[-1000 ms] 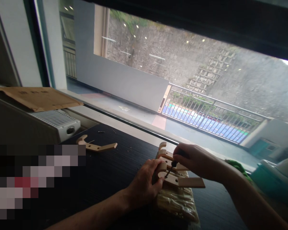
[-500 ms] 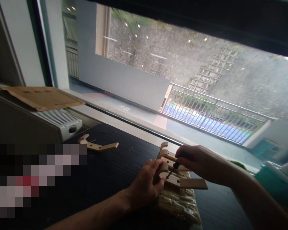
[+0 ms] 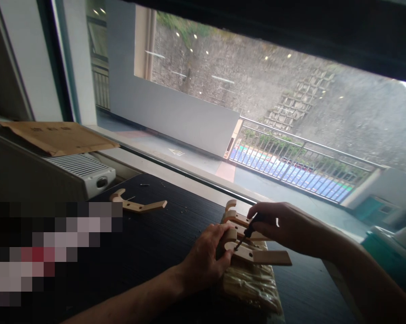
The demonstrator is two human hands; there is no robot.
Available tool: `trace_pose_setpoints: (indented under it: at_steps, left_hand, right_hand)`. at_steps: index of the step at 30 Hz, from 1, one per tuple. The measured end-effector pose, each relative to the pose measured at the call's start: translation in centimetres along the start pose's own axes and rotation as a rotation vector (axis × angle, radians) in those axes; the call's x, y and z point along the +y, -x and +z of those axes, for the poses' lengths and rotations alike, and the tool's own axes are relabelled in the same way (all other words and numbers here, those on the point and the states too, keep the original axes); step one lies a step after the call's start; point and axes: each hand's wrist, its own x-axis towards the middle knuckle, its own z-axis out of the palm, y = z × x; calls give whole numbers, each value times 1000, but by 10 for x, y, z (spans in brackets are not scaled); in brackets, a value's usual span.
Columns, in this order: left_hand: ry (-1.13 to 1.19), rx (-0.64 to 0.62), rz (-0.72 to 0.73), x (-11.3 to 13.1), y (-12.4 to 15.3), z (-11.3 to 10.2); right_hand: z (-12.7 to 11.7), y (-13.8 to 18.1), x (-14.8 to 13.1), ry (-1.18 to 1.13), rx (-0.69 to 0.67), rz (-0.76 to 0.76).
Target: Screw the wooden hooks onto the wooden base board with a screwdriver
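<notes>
Head view showed the right hand with its fingers curled around a screwdriver, whose tip met a hole in a wooden hook, while the left hand grasped that piece's curved end. It lay on a plastic-wrapped bundle beside other hooks, on a dark table. Farther left lay a separate hook and, beyond, a paper envelope.

One screwdriver in right hand; at least three wooden hooks at left hand, overlapped; one separate hook, one envelope, both left of left hand.
</notes>
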Motion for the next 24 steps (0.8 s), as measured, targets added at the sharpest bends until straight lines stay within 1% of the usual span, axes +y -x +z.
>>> trace_pose_setpoints:
  at_steps: [3,7,15,20,24]
  left_hand:
    - [4,2,6,-1,0,0]
    - [-5,-2,3,-2,0,1]
    - [-14,1,-8,1,1,1]
    - [-8,-9,2,2,0,-1]
    - [-6,-5,17,-1,1,0]
  right_hand:
    - [-1,1,1,-5,-9,-17]
    - [2,-2,5,3,2,-2]
    - [11,-3,6,32,49,90]
    - [3,0,1,4,-4,37]
    - [-1,1,-1,-9,-5,-10]
